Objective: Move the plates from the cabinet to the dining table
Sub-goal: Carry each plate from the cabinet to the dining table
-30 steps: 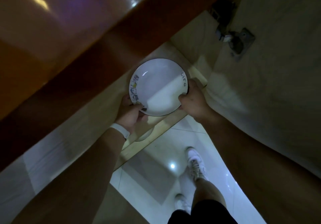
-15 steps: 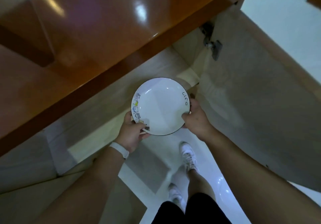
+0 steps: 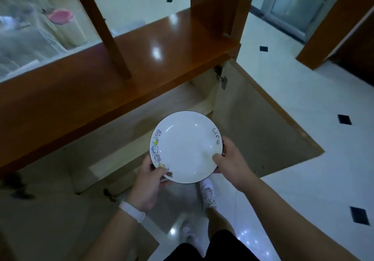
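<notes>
Both hands, left hand (image 3: 148,185) and right hand (image 3: 230,162), pinch the plate (image 3: 186,147) rim; open cabinet door (image 3: 263,131) beside the right could clip it.

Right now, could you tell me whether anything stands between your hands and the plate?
Nothing does: the left hand and right hand both grip the plate by its rim; the open cabinet door stands to its right.
</notes>
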